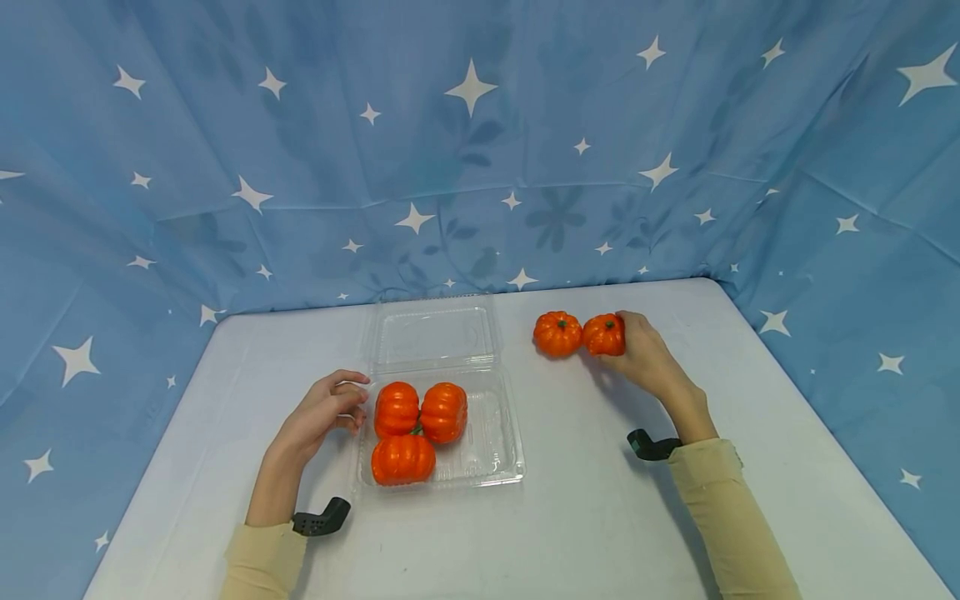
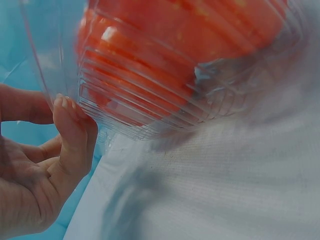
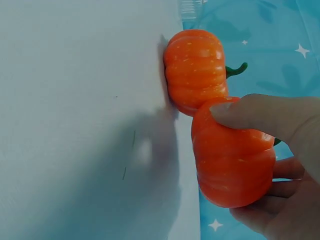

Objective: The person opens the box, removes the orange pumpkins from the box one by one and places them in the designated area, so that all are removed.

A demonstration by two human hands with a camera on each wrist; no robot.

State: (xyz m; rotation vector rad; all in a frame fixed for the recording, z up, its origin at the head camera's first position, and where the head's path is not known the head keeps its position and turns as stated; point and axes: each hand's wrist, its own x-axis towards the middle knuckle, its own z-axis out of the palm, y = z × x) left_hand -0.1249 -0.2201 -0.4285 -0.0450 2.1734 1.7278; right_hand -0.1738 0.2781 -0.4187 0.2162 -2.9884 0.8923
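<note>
My right hand (image 1: 645, 354) grips a small orange toy pumpkin (image 1: 603, 335) with a green stem, thumb on one side and fingers round the other. Close to its left is a second pumpkin (image 1: 558, 333), partly overlapped by the held one in the right wrist view. Whether the held pumpkin touches the table is unclear. Farther left lies an opened clear plastic clamshell box (image 1: 491, 425) with three pumpkins (image 1: 403, 459) clustered in its left half. My left hand (image 1: 322, 412) is at the box's left edge; in the left wrist view its fingertips (image 2: 67, 107) pinch the clear rim.
The box's clear lid (image 1: 435, 333) lies folded back toward the far side of the white table (image 1: 577, 517). Blue cloth (image 1: 420, 167) with white stars hangs behind and beside the table. Each wrist wears a black camera mount (image 1: 322, 518).
</note>
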